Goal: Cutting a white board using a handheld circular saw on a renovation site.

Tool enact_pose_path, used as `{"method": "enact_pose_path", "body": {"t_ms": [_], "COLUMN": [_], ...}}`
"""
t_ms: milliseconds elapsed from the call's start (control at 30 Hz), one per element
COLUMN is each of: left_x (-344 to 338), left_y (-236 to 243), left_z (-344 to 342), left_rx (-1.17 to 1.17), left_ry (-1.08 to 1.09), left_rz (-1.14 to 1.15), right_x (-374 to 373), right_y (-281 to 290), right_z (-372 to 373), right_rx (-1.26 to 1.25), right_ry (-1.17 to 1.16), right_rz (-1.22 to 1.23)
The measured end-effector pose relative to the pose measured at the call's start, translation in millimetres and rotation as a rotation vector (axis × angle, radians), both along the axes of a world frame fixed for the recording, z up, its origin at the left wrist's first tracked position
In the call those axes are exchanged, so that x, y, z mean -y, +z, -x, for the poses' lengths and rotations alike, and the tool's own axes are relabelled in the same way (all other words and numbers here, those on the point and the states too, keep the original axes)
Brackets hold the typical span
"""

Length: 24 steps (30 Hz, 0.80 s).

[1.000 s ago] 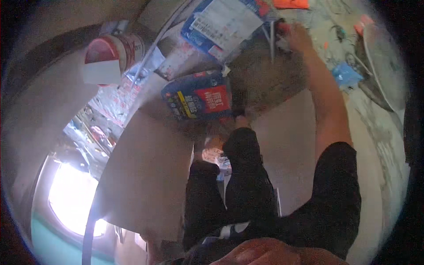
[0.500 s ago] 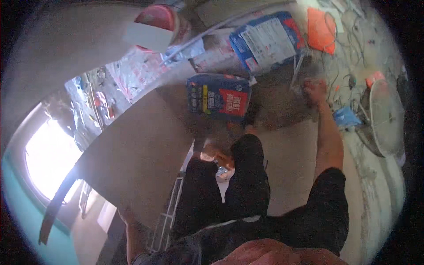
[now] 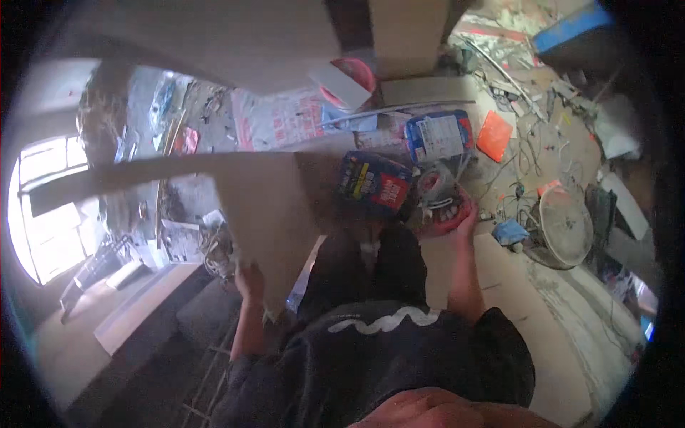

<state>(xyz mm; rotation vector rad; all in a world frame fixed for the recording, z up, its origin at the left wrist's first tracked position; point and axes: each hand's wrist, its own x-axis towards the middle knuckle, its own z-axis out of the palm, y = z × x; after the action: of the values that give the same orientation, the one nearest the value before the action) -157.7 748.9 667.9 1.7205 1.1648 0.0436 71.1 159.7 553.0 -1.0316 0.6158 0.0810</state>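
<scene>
My right hand (image 3: 466,217) appears closed around the side of a clear container (image 3: 437,187) with red at its near side; blur hides the fingertips. The container sits just beside a navy bag (image 3: 376,182), well past the right edge of a big tan board (image 3: 260,221). My left hand (image 3: 250,281) is at that board's lower left edge; I cannot tell whether its fingers grip. I judge the step in hand to be minding board and container at once. The next move seems to call for a firm right grip, the container level and clear of the second blue bag (image 3: 437,135) behind.
</scene>
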Motion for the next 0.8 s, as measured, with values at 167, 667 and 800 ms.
{"method": "enact_pose_path", "body": {"t_ms": [167,667,800], "left_x": [3.0,-8.4,-21.2], "left_y": [-11.6,24.5,15.9], "left_z": [7.3,-2.9,-1.8], "left_rx": [-0.036,-0.100,-0.273], "left_ry": [-0.222,-0.349,-0.306], "left_rz": [-0.198,-0.522,-0.487], "right_x": [-73.5,-128.3,-128.3], "right_y": [117.4,126.1,103.2], "right_z": [-13.8,49.2,53.5], "right_rx": [-0.236,-0.603,-0.555], "right_ry": [-0.005,0.014,0.169], "right_rz": [-0.257,0.077,0.091]}}
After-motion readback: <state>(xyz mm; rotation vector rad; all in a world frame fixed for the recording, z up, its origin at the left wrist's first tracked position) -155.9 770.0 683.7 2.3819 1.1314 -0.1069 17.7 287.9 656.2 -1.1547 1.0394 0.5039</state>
